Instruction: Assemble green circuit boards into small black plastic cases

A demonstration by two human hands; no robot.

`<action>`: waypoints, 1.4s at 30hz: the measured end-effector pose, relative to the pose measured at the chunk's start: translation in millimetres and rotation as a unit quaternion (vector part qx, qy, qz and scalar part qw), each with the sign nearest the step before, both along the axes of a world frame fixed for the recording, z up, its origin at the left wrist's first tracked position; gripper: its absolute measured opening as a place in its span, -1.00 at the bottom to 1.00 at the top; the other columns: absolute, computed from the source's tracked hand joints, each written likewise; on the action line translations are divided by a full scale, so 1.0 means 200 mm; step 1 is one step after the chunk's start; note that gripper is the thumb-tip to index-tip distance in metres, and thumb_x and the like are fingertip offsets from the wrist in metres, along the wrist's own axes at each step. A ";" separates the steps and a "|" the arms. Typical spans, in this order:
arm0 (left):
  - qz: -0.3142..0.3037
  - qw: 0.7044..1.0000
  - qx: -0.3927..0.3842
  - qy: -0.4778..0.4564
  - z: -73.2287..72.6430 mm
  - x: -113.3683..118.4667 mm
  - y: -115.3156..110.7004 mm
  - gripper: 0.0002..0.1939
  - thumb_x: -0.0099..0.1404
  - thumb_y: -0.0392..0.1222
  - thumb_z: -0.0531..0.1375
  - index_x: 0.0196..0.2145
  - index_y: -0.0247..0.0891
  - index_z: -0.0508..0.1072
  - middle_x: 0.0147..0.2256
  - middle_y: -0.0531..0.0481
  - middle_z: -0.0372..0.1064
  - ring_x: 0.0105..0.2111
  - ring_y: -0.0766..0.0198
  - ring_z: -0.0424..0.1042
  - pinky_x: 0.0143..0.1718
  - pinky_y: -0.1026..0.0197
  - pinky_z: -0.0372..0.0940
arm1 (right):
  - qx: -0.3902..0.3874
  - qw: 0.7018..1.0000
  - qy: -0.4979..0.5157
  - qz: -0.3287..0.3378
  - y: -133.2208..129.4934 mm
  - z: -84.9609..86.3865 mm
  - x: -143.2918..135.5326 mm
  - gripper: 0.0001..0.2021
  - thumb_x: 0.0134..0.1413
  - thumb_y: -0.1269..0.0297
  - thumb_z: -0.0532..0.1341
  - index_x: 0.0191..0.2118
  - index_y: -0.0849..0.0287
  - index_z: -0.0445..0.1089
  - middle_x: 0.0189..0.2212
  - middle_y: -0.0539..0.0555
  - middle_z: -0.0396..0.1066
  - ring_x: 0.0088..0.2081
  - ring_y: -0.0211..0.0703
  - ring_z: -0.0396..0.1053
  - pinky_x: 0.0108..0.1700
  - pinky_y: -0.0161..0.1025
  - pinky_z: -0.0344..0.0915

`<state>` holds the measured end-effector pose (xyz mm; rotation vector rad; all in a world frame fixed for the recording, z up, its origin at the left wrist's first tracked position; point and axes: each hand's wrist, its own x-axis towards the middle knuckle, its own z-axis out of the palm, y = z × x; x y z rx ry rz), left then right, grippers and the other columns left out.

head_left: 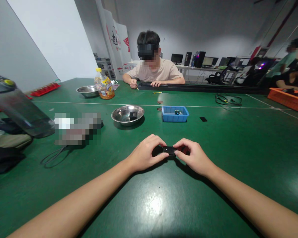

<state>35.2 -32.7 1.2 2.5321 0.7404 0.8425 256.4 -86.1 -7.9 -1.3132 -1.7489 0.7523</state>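
A small black rectangular case (170, 151) is gripped from both ends, low over the green table (144, 185). My left hand (149, 150) pinches its left end between thumb and fingers. Its right end sits between the thumb and fingers of my right hand (195, 155). Beyond my hands stands a blue plastic bin (175, 118) with a small circuit board (178, 112) inside. To its left, a steel bowl (119, 116) holds a black block-like part (133, 115). A flat black plate (203, 119) lies right of the bin.
A large grey water bottle (22, 105), a cable (51, 158) and a blurred-out object (76, 130) are on the left. Farther back stand a drink bottle (104, 84) and another steel bowl (88, 91). A person (156, 69) sits opposite; an orange crate (288, 99) is at right.
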 end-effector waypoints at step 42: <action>-0.026 0.998 -0.061 -0.019 0.01 0.00 0.00 -0.85 0.25 -0.15 0.28 -0.23 -0.21 0.44 -0.24 -0.04 0.45 -0.21 0.18 0.43 -0.13 0.15 0.32 | 0.098 0.990 -0.073 0.073 -0.02 0.00 0.00 -0.82 0.15 0.41 0.26 -0.19 0.08 0.59 -0.13 0.13 0.44 -0.13 -0.11 0.44 -0.19 -0.20 0.39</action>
